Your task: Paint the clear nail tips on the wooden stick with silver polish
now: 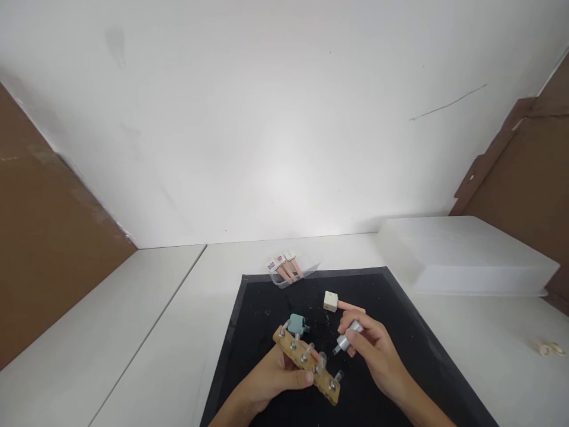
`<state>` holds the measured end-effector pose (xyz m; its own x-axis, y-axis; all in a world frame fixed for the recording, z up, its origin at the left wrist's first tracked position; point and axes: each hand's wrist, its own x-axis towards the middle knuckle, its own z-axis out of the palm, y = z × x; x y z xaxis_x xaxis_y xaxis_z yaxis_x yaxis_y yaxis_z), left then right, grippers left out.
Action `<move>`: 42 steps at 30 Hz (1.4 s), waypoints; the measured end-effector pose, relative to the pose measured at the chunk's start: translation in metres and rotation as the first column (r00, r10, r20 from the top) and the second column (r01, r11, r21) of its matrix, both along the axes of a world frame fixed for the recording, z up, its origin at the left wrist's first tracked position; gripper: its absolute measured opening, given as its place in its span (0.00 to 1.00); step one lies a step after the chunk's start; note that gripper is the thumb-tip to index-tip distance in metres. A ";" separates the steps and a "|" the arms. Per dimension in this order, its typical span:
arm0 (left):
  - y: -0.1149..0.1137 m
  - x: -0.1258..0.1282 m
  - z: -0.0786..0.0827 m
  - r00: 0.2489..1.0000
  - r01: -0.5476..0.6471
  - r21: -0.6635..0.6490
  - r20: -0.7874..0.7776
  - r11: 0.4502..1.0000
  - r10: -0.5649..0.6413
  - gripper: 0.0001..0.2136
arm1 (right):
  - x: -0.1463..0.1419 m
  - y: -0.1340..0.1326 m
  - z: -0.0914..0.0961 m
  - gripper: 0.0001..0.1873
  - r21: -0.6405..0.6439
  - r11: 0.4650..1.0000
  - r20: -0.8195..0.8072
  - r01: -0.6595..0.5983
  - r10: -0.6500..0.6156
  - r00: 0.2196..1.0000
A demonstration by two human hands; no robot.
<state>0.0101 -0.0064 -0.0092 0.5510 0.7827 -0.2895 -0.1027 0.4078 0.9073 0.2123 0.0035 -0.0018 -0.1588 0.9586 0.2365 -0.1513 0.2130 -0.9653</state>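
My left hand (pixel 284 376) grips a wooden strip (pixel 306 363) from below, its thumb lying along the front edge. Several clear nail tips (pixel 322 362) stand on metal pegs along the strip. In my right hand (pixel 376 350), a silver polish brush (pixel 349 337) is pinched between thumb and fingers. Its narrow dark end points down and left, a short way from the nail tips, without touching them. Just behind the strip's far end lies a small teal bottle (pixel 296 324) on its side, partly hidden by the strip.
A white block-shaped bottle with a pink handle (pixel 331 301) lies on the black mat (pixel 267 296) behind my right hand. Several similar ones rest in a clear tray (pixel 284 284) at the mat's back edge. A translucent white bin (pixel 466 255) stands right, near small beige rings (pixel 549 349).
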 end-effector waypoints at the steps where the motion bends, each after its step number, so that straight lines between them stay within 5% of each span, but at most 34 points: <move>1: 0.000 0.000 -0.001 1.000 -0.015 -0.006 0.005 1.000 0.015 0.17 | 0.000 0.000 0.000 0.14 0.005 1.000 -0.006 -0.010 0.010 1.000; 42: -0.001 0.005 -0.008 0.986 -0.122 -0.062 0.106 0.991 0.128 0.18 | 0.000 -0.005 0.006 0.14 0.024 0.993 -0.006 -0.116 0.116 0.993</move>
<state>0.0152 -0.0072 -0.0175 0.4804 0.8319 -0.2777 -0.2537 0.4349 0.8640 0.2124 -0.0012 0.0041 -0.2667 0.9279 0.2607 -0.1833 0.2168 -0.9589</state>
